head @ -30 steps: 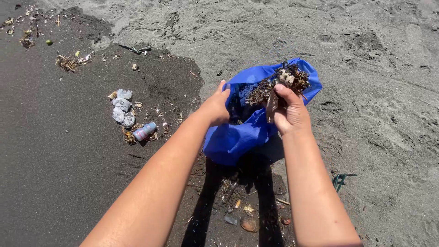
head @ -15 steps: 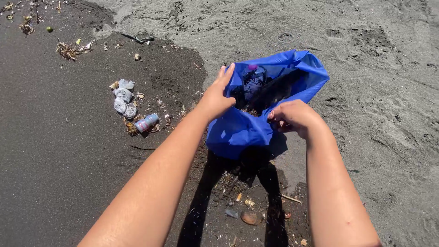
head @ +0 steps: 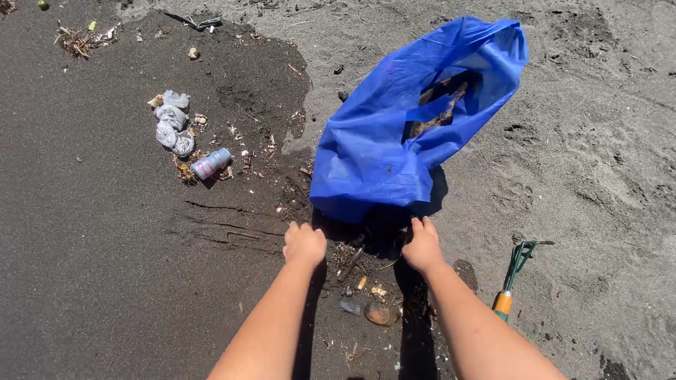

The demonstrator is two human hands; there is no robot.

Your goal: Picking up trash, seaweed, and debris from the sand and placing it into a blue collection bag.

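**Blue bag on dark sand, both hands down by the litter**

Blue plastic bag (head: pixel 380 155) lies slumped on the sand (head: pixel 105 267), mouth facing up-right & gaping; brownish debris shows inside the opening. Neither hand is on it.

L hand (head: pixel 304 243) is just below the bag's lower-left corner, fingers curled under in a loose fist, knuckles up; nothing visible in it. R hand (head: pixel 422 246) is just below the bag's lower-right edge, fingers bunched together & pointing at the bag; can't tell if it pinches anything.

Btwn the two forearms: a patch of small litter (head: pixel 366 288), incl. twigs, bits of plastic & a round brownish shell (head: pixel 380 314), partly in the arms' shadow.

R of the right forearm, near it, a small hand rake (head: pixel 512 276) w/ green tines & orange handle lies on the sand.

Well left of the bag: crumpled grey-white plastic wads (head: pixel 171 125) & a small bottle (head: pixel 210 163) beside them, on its side.
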